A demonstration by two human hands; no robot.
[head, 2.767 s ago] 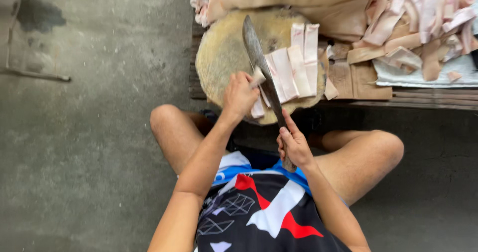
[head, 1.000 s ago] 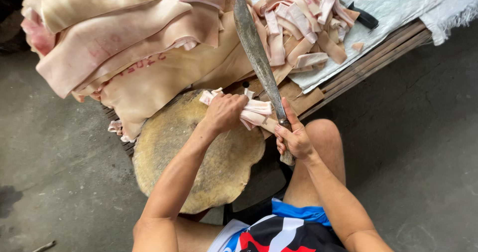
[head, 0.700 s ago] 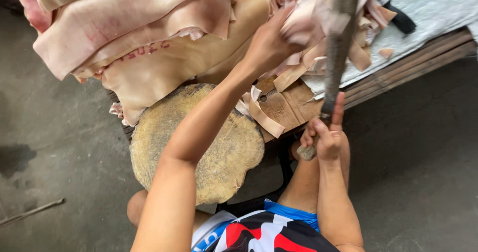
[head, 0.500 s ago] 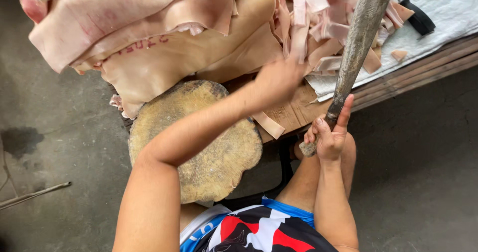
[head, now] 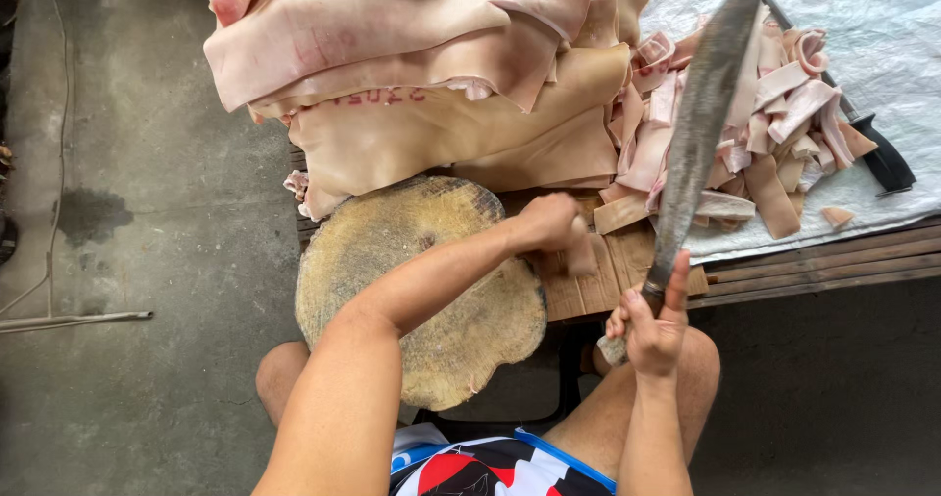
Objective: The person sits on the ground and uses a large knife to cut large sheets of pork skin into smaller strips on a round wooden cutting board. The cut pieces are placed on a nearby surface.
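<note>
Head view | right hand [head: 652,329] clamped on big cleaver [head: 701,133], blade raised | left hand [head: 551,226] curled round a skin strip by the round chopping block [head: 417,290] | cut strips [head: 774,124] piled far right, whole pork skin slabs [head: 421,74] stacked far left, looks like plenty uncut

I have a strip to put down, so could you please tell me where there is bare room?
The round wooden chopping block is bare left of the left hand. The white sheet is bare above the cut pink strips, which are crowded.
</note>
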